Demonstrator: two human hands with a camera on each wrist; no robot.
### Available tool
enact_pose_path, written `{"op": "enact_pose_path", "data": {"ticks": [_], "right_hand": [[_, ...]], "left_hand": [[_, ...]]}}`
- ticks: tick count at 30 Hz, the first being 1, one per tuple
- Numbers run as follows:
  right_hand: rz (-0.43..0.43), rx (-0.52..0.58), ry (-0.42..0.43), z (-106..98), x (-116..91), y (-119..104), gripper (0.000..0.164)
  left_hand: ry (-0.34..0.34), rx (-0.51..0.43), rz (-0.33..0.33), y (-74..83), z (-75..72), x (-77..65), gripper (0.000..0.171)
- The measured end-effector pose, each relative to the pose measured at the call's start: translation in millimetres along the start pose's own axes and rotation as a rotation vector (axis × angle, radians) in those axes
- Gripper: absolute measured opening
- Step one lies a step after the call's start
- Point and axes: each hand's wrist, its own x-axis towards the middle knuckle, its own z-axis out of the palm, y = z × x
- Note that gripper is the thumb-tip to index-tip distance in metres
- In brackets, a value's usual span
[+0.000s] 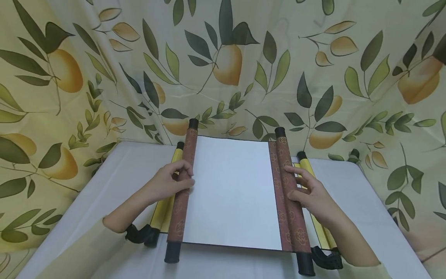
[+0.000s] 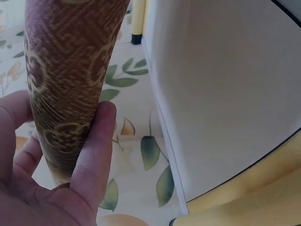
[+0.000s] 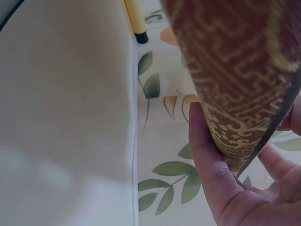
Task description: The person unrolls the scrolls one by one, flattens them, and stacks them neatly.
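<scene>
A red-brown brocade hanging scroll [image 1: 235, 193] with black roller ends is partly unrolled, its blank white sheet facing up. My left hand [image 1: 170, 180] grips its left roller [image 1: 184, 186], thumb on one side and fingers round the other, as the left wrist view also shows at the brocade [image 2: 70, 84]. My right hand [image 1: 311, 197] holds the right roller [image 1: 290, 193] the same way, with the patterned brocade [image 3: 244, 70] close in the right wrist view. The red scroll is held over a yellow scroll [image 1: 162, 213], whose middle it hides.
The yellow scroll's right roller [image 1: 318, 226] shows beside my right hand. Under everything lies a white-covered table [image 1: 118, 174]. A curtain [image 1: 271, 77] printed with leaves and orange fruit hangs behind the table and at its sides. Black bands [image 1: 143, 234] are on both wrists.
</scene>
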Motion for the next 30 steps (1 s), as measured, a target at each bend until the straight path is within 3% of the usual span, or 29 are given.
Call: {"op": "enact_pose_path", "data": {"ticks": [5,20,25,30], "right_hand": [[0.006,-0.005,0.004,-1.1,-1.4,1.8,0.069],[0.037,-0.012,0.011,-6.6,-3.8,5.6,0.070],[0.041,-0.012,0.009,-7.2,-3.6,7.1,0.070],[0.038,-0.028,0.016,-8.2,-3.7,8.4,0.070]], "left_hand": [[0.013,0.060,0.013,-6.2,-0.6,1.2,0.026],[-0.007,0.136,0.011,-6.2,-5.4,2.4,0.009],[-0.011,0.139,0.014,-8.4,-5.7,3.6,0.028],[-0.011,0.134,0.025,-9.6,-8.3,3.1,0.025]]}}
